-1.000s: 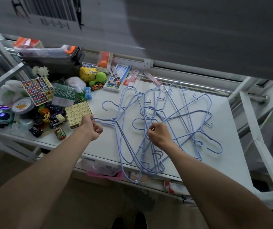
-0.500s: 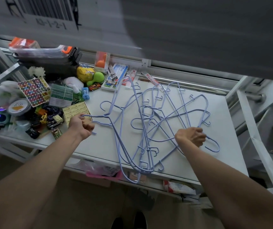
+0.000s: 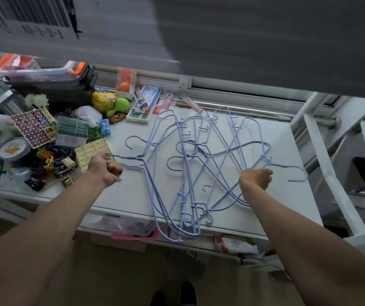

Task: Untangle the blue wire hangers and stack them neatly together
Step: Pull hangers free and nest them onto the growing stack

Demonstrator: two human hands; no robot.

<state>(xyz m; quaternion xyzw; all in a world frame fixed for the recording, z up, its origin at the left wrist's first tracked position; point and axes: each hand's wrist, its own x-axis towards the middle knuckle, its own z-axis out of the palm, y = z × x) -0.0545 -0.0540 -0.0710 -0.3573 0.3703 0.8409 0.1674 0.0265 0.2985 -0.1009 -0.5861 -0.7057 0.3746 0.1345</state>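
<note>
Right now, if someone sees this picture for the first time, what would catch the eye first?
First, the tangle of blue wire hangers spread across the middle of the white table, some poking over its near edge. The left hand grips wire at the tangle's left side and the right hand at its right. Next, the colourful heap of toy cars and a sticker sheet on the table's left end.

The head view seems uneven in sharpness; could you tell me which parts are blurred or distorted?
In the head view, the grey shelf overhead is smeared by motion blur and its barcode label is barely legible; the blue wire hangers, left hand and right hand stay fairly sharp; wide-angle distortion bends the table edges and frame.
</note>
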